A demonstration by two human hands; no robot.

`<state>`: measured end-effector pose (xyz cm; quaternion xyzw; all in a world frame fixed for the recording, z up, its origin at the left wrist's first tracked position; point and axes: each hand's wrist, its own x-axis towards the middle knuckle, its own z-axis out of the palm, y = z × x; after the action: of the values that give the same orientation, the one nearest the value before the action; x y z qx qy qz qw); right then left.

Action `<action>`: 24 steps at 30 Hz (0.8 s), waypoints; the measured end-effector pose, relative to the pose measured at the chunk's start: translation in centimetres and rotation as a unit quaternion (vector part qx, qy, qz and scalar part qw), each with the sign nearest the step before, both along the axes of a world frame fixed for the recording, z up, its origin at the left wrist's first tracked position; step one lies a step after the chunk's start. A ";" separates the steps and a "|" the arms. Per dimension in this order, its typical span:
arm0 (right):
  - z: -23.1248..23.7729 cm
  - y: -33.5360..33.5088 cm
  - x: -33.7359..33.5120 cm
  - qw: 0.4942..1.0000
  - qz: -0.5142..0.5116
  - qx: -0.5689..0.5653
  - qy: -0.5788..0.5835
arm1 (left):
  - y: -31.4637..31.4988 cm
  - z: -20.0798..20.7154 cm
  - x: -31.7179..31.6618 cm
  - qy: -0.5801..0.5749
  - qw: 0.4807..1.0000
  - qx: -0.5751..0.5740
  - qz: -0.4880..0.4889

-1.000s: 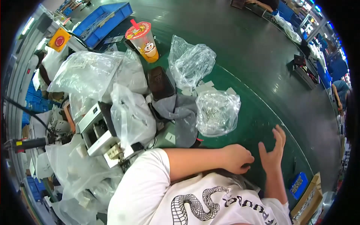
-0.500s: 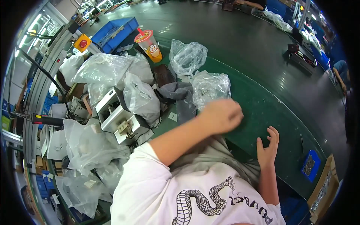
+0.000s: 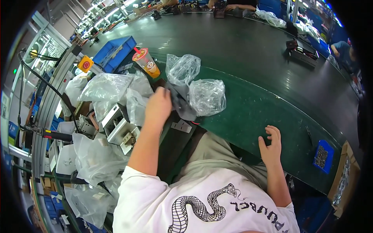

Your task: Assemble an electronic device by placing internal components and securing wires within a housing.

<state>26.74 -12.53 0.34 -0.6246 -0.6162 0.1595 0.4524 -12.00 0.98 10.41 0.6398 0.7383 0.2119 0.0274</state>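
My left hand (image 3: pixel 159 104) is closed on the upper edge of a dark grey cloth (image 3: pixel 182 101), which hangs slanting to the right and is smeared by motion. Two clear plastic bags touch or nearly touch the cloth: a crumpled bag (image 3: pixel 183 69) behind it and a rounder bag (image 3: pixel 207 97) with small things inside, too unclear to name, to its right. At the right, my right hand (image 3: pixel 272 146) hovers by the green table's near edge with fingers apart, holding nothing. Small pale labels or cards (image 3: pixel 181 126) lie below the cloth.
Filled plastic bags (image 3: pixel 105 87) and white metal housings (image 3: pixel 122 132) crowd the left. A drink cup (image 3: pixel 147 63) stands behind, beside a blue bin (image 3: pixel 114 53). At right are a blue tray of screws (image 3: pixel 322 156), tweezers (image 3: pixel 309 135) and a cardboard box (image 3: pixel 342 178).
My left hand has swung from the middle to the left and taken hold of the grey cloth, which has shifted. My right hand stays by the table edge. The view has turned slightly.
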 end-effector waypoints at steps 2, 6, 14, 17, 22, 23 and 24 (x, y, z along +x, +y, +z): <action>0.1 0.0 0.2 1.000 -0.006 -0.003 0.003 | 0.0 2.7 -1.1 -0.048 0.997 0.060 0.033; 0.2 0.2 0.1 1.000 -0.010 -0.006 0.001 | -1.3 6.2 -1.7 -0.063 0.987 0.144 0.031; 0.6 0.1 -0.5 1.000 0.017 0.018 0.003 | -4.9 5.3 4.7 -0.254 0.932 0.219 -0.135; 1.2 0.3 -2.6 0.988 0.114 0.073 0.070 | -5.6 2.7 9.2 -0.208 0.901 0.246 -0.290; 4.7 0.0 -7.9 0.908 0.202 -0.095 0.355 | -8.1 -1.6 17.0 -0.422 0.736 0.110 -0.518; 4.4 0.2 -7.7 0.910 0.199 -0.090 0.353 | -8.4 -2.5 17.9 -0.416 0.723 0.069 -0.547; 3.0 0.7 -7.4 0.860 0.199 -0.061 0.467 | -8.7 -2.4 18.6 -0.425 0.713 0.074 -0.553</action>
<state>19.36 -11.83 3.32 -0.3678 -0.4330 0.5563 0.6065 6.59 -7.75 8.06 0.7762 0.1458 0.4623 0.4032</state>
